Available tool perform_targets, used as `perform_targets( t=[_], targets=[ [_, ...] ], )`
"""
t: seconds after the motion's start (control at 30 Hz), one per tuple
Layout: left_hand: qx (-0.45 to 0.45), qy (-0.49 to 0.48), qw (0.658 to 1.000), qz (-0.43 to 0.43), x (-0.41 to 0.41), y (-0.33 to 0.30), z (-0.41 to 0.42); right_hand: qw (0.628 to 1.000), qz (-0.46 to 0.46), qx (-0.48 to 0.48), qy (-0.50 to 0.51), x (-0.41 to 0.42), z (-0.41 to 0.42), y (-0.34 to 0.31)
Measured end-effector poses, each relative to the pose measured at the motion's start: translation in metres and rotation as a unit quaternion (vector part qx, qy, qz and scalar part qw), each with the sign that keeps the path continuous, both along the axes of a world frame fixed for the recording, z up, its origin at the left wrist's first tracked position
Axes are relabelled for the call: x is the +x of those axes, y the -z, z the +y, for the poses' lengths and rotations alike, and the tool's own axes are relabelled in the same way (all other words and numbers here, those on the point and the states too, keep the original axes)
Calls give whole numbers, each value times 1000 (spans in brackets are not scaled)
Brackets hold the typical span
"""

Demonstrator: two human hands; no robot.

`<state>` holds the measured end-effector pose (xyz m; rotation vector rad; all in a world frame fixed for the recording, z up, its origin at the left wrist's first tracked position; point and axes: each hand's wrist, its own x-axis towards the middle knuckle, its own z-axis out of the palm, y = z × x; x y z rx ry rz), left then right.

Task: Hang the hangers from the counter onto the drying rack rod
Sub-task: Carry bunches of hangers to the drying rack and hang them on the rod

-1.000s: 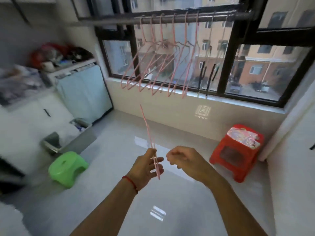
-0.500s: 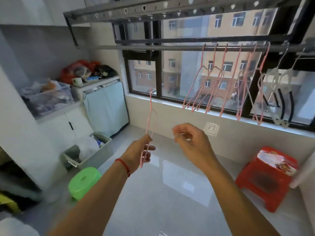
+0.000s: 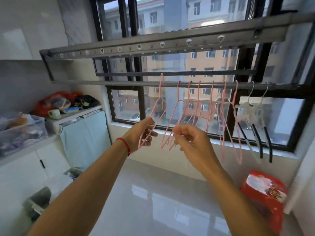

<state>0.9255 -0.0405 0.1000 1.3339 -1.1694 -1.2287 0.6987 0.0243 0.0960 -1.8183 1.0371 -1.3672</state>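
**Fingers closed on the last pink hanger at the rod**

Fingers (image 3: pixel 150 124) of the left hand (image 3: pixel 142 133) are being curled round the lower wire of a thin pink wire hanger (image 3: pixel 157 106), which is being held up with its hook (image 3: pixel 161 77) at the long grey metal drying rack rod (image 3: pixel 119 83). Whether the hook is already being carried by the rod or is only being brought against it cannot be told.

Along the same rod, a row of matching pink wire hangers (image 3: pixel 211 106) is hanging just to the right of the held one, and pale hangers with black-tipped arms (image 3: pixel 255 120) are hanging further right. The task is judged to be well advanced: most hangers are already up, and one is being placed. The white counter (image 3: pixel 75 114) at the left is crowded with bags and a cup; no hangers can be made out on it, so what is left cannot be told for sure.

Both forearms are being stretched forward and upward toward the window. The right hand (image 3: pixel 190 142) is being kept just right of the left, near the lower ends of the hung hangers, its fingers loosely bent and its fingertips (image 3: pixel 176 132) drawn close together; whether a wire is being pinched there cannot be told.
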Motion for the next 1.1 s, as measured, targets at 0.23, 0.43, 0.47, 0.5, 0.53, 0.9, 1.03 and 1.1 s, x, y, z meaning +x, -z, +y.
perform_targets(
  t=[0.23,0.43,0.47,0.5,0.53,0.9,1.03,1.1],
  targets=[
    [-27,18,999,-8,-19,-13,-46,999,13,-7,46,-10,-30,-19],
    [-8,45,999,-5,-7,11,-79,998,17,-11,60,7,-44,-10],
    [-6,49,999,1,-5,14,-82,998,18,-7,65,11,-45,-7],
    [-7,54,998,1,-2,18,-85,997,20,-1,70,15,-47,-5],
    [-9,61,998,-5,1,22,-87,997,24,5,74,19,-49,-2],
    [-26,140,988,-65,10,35,-102,992,42,22,114,46,-53,26],
    [-9,155,984,-83,13,30,-98,991,32,26,129,42,-52,31],
    [2,143,982,-120,15,21,-90,991,24,22,128,37,-51,31]
  ],
)
